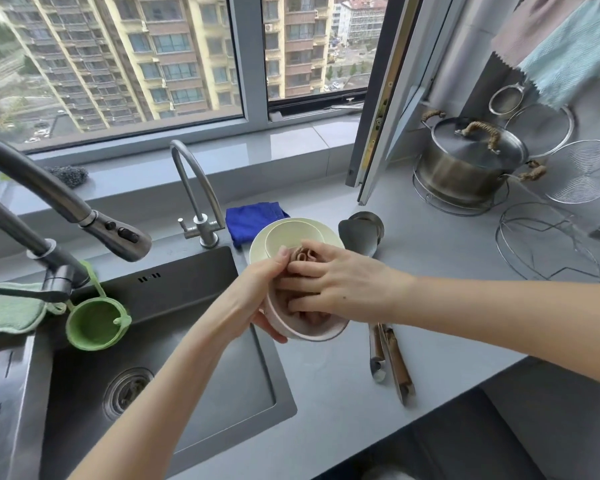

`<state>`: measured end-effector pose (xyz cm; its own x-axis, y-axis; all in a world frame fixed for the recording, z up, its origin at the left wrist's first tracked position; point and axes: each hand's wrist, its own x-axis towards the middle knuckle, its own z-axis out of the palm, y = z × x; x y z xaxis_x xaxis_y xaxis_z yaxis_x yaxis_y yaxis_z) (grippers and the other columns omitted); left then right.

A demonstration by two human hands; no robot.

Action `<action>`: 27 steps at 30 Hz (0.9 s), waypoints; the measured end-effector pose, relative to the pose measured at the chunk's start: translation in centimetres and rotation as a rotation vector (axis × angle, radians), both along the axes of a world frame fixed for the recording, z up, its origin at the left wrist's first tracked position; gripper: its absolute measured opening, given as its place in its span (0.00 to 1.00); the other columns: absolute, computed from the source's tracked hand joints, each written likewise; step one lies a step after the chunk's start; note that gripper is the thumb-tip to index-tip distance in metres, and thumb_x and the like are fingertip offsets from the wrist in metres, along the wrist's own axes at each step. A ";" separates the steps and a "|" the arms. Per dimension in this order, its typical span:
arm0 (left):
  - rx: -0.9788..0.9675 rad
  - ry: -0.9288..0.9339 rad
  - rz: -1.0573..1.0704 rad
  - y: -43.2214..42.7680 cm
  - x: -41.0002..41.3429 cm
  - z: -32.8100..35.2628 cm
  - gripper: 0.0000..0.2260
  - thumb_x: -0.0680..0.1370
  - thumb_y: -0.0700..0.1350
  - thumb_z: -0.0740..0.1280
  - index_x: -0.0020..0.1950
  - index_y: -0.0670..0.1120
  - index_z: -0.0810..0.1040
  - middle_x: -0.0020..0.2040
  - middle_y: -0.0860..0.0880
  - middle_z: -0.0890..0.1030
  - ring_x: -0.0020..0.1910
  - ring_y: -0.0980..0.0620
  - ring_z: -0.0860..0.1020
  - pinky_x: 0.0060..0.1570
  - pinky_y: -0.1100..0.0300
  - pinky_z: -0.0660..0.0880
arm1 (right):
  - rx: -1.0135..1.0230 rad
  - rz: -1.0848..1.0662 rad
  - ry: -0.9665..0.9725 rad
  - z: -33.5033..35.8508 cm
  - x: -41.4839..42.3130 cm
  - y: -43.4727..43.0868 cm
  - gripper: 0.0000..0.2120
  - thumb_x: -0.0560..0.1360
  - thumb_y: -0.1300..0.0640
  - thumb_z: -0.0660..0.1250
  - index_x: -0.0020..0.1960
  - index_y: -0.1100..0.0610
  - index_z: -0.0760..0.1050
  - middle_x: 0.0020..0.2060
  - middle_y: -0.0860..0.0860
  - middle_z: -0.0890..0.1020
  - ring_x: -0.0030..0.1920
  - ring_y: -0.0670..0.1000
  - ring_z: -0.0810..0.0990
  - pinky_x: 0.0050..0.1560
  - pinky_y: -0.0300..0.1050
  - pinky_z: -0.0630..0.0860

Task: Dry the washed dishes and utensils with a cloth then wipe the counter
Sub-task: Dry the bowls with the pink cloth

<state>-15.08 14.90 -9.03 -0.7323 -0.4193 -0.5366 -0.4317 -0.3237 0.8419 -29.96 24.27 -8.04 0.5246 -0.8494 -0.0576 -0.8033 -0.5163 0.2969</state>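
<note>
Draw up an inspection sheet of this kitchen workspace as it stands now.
Surface: grey counter beside a dark sink; whether it is wet cannot be told.
Job's things: pink bowl with a brownish cloth inside it; cream dishes stacked behind; brown-handled utensils and a ladle lying on the counter.
Clutter: blue cloth behind the stacked dishes; lidded pot on a wire stand at the right.
Grippers: left hand grips the bowl; right hand holds the cloth in it.
Cables: nothing seen.
Surroundings: window facing apartment blocks.
</note>
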 end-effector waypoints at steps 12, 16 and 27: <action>0.301 0.007 0.109 1.8 -2.0 -1.4 0.22 0.80 0.60 0.55 0.61 0.44 0.76 0.51 0.39 0.82 0.43 0.37 0.82 0.31 0.43 0.79 | 0.280 -0.864 -1.744 3.8 2.8 6.6 0.06 0.76 0.63 0.67 0.48 0.53 0.79 0.39 0.43 0.84 0.44 0.41 0.81 0.46 0.34 0.76; 0.583 0.145 0.338 3.5 -3.3 -2.0 0.14 0.81 0.49 0.57 0.65 0.47 0.67 0.55 0.39 0.75 0.50 0.35 0.76 0.45 0.33 0.73 | -0.404 -0.944 -2.235 4.4 1.6 12.1 0.11 0.70 0.56 0.67 0.52 0.58 0.78 0.44 0.49 0.86 0.47 0.49 0.84 0.41 0.36 0.79; 0.133 0.067 -0.109 17.7 -9.6 0.4 0.09 0.72 0.28 0.63 0.51 0.28 0.75 0.28 0.42 0.80 0.24 0.52 0.79 0.22 0.67 0.72 | -1.102 -0.949 -1.481 1.5 2.9 21.3 0.18 0.74 0.52 0.67 0.64 0.47 0.73 0.65 0.55 0.72 0.66 0.45 0.73 0.64 0.37 0.69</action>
